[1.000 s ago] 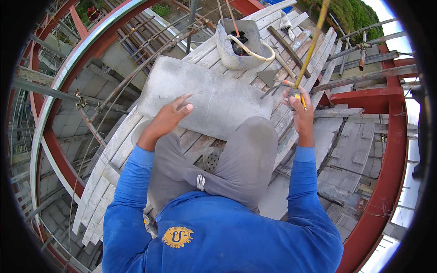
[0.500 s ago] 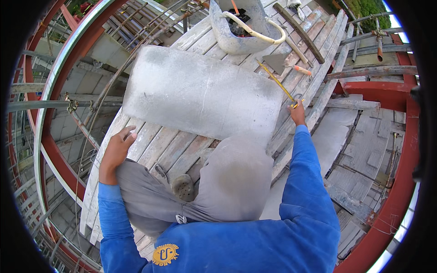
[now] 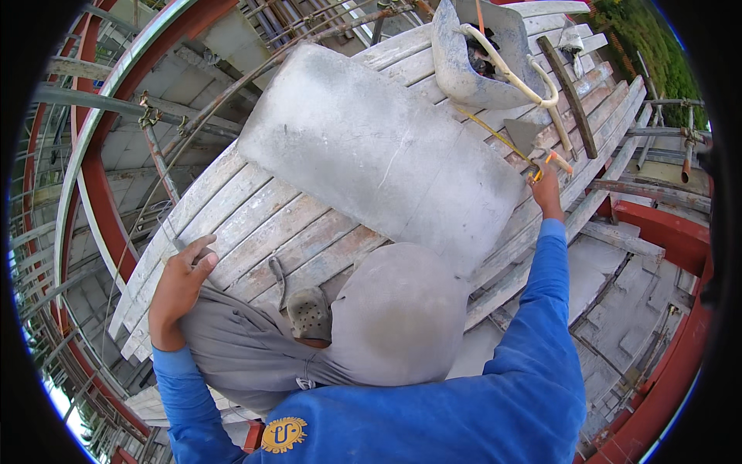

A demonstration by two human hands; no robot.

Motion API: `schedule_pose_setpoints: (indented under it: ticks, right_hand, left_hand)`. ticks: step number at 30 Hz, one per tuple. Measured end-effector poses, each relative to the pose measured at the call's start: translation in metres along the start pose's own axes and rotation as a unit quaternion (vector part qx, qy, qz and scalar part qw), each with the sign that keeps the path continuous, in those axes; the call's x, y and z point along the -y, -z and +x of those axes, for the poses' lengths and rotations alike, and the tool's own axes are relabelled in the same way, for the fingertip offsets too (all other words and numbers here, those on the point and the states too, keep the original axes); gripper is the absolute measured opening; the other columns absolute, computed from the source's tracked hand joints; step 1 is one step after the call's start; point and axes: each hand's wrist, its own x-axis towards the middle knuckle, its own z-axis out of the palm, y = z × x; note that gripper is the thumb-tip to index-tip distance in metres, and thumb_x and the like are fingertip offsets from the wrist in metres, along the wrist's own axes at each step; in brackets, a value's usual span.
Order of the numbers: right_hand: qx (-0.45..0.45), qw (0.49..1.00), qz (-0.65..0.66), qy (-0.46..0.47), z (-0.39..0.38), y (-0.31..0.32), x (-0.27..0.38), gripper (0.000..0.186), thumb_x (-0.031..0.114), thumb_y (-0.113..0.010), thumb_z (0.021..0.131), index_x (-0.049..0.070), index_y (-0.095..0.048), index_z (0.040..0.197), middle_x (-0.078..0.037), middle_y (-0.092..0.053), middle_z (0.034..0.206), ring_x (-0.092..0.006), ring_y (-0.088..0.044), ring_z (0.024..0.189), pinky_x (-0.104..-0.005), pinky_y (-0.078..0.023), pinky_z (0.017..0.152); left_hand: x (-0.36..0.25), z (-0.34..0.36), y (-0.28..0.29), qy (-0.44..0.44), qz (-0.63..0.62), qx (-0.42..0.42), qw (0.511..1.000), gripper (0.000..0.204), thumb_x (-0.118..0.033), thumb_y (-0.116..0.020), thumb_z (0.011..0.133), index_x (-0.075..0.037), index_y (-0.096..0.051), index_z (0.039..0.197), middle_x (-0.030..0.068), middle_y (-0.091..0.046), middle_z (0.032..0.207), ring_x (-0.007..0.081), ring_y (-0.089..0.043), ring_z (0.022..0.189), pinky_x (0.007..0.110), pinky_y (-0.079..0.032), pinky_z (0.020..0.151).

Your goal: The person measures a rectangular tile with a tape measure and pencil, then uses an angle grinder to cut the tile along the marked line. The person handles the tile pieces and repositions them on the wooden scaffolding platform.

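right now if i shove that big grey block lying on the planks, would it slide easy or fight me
The grey block looks thick and solid like cast masonry, so probably heavy and stiff. It lies flat across several rough wooden planks, so it likely drags rather than slides, and won't roll. A faint line crosses its top; it might chip if levered. Neither the left hand nor the right hand touches it.

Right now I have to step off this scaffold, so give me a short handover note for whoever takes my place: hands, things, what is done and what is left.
Left hand: open, resting on the plank platform beside the knee, holding nothing.
Right hand: reaching forward, grip shut on the trowel by its orange handle.
Things: the big grey block lies flat across the planks, straight ahead. The mortar bucket sits beyond it, with a yellow cord running to the right hand.
Done: block is up on the platform, trowel in hand.
Left: the block's top shows no mortar; it probably needs spreading and setting.
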Motion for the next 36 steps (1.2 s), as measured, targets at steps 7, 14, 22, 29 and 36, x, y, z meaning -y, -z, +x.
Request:
schedule_pose_setpoints:
  ticks: [7,14,22,29,36]
  right_hand:
    - [0.017,0.997,0.070,0.016,0.085,-0.025,0.092,0.052,0.028,-0.082,0.094,0.007,-0.068,0.140,-0.028,-0.073,0.127,-0.0478,-0.070,0.116,-0.0512,-0.055,0.099]
    - [0.026,0.995,-0.098,0.018,0.079,-0.022,0.147,0.060,0.055,-0.049,0.112,0.002,-0.073,0.126,-0.029,-0.075,0.117,-0.0476,-0.071,0.113,-0.0573,-0.054,0.097]
    - [0.130,0.987,-0.091,-0.029,0.101,-0.014,0.228,0.061,0.052,-0.055,0.110,0.002,-0.062,0.143,-0.030,-0.070,0.134,-0.0502,-0.068,0.123,-0.0571,-0.052,0.105]
    - [0.146,0.986,-0.056,-0.054,0.134,-0.046,0.251,0.070,0.056,-0.057,0.108,-0.005,-0.061,0.143,-0.034,-0.068,0.136,-0.0492,-0.065,0.129,-0.0558,-0.050,0.111]
    - [-0.118,0.993,0.015,-0.017,0.057,-0.037,0.182,0.047,0.036,-0.066,0.106,-0.007,-0.070,0.127,-0.030,-0.073,0.121,-0.0480,-0.069,0.110,-0.0552,-0.053,0.099]
  left_hand:
    - [-0.013,0.001,0.025,-0.019,0.087,-0.022,0.996,0.054,-0.038,-0.067,0.107,-0.002,-0.065,0.147,0.0253,-0.077,0.116,0.0368,-0.075,0.108,0.043,-0.054,0.101]
    - [0.034,-0.016,0.026,0.011,0.021,-0.039,0.999,0.052,-0.037,-0.065,0.108,-0.002,-0.065,0.147,0.0256,-0.077,0.117,0.0345,-0.075,0.109,0.043,-0.054,0.101]
    - [0.051,-0.012,0.025,0.028,-0.011,0.002,1.000,0.049,-0.034,-0.065,0.108,-0.002,-0.067,0.145,0.0252,-0.078,0.117,0.0335,-0.074,0.109,0.043,-0.053,0.099]
    - [0.064,0.007,0.029,0.029,-0.002,0.036,0.999,0.049,-0.033,-0.065,0.108,-0.002,-0.066,0.145,0.0258,-0.078,0.115,0.0350,-0.074,0.109,0.042,-0.053,0.099]
    - [0.060,0.071,0.033,-0.009,0.025,0.101,0.995,0.051,-0.036,-0.065,0.108,-0.002,-0.066,0.147,0.0229,-0.078,0.121,0.0340,-0.074,0.109,0.043,-0.054,0.101]
